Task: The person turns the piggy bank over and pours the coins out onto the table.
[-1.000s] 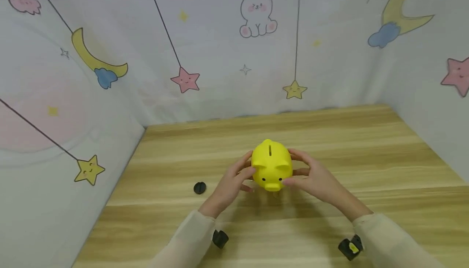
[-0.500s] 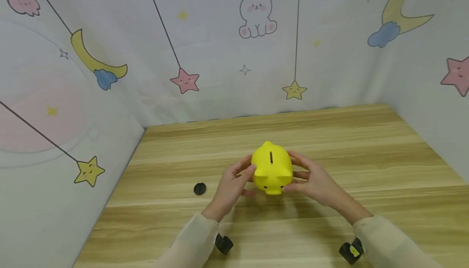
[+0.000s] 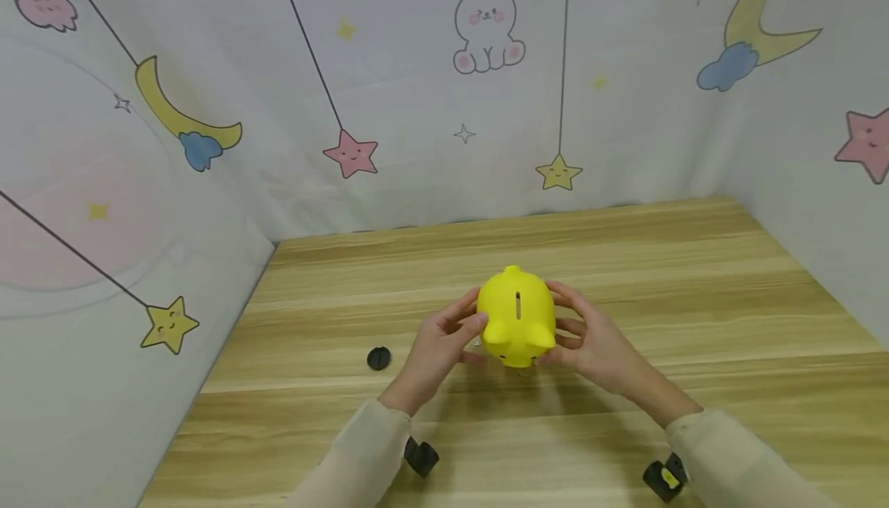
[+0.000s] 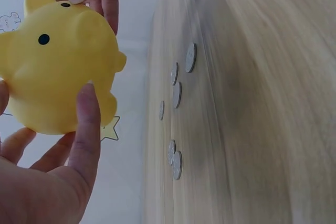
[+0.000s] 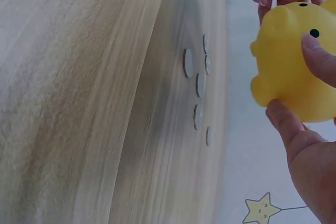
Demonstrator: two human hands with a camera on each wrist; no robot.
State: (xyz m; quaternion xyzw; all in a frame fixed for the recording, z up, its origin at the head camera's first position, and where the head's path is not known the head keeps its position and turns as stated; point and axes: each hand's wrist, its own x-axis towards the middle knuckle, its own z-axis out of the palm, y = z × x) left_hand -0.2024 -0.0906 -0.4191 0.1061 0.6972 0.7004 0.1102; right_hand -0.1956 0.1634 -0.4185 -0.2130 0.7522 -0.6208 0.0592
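A yellow piggy bank [image 3: 501,309] is held up off the table, its slotted top toward the head camera and its snout low. My left hand [image 3: 434,350] grips one side of it, thumb near an ear. On the opposite side my right hand [image 3: 600,350] holds it with thumb and fingers. Beneath it, in the left wrist view, several silver coins [image 4: 177,95] lie spread on the wood, apart from the pig. The same coins [image 5: 197,117] show in the right wrist view. In the head view the pig and hands cover most of them.
A round black plug [image 3: 378,358] with a ridge lies on the table [image 3: 333,276], left of my left hand. Black wrist devices [image 3: 421,458] sit below both sleeves. Cloth walls [image 3: 417,91] with printed stars and a rabbit close off the back and sides.
The piggy bank has tipped so its snout points further down and its eyes are nearly out of sight from above. Both hands keep their hold, shifting only slightly.
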